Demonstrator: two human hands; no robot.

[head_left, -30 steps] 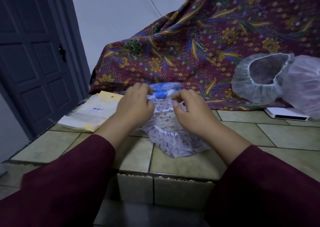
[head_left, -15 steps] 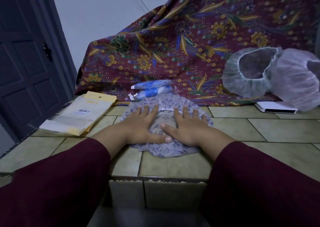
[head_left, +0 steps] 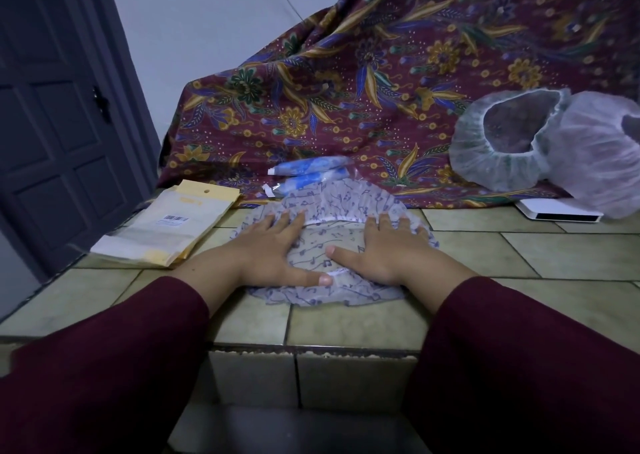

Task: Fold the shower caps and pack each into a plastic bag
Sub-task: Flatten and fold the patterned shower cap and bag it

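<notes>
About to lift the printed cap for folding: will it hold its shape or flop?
Probably flop: the cap is thin, see-through film lying flat under both hands. Its ruffled elastic rim may spring back and bunch. Likely very light, perhaps slippery on the tiles.

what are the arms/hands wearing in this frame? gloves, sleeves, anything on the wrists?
No gloves: the left hand and the right hand are bare. Both arms wear long, plain dark maroon sleeves that end just short of the wrists. No rings, watch or bracelet show. Fingernails are short and unpainted.

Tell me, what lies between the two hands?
In the head view, only the flattened cap lies between the left hand and the right hand.
</notes>
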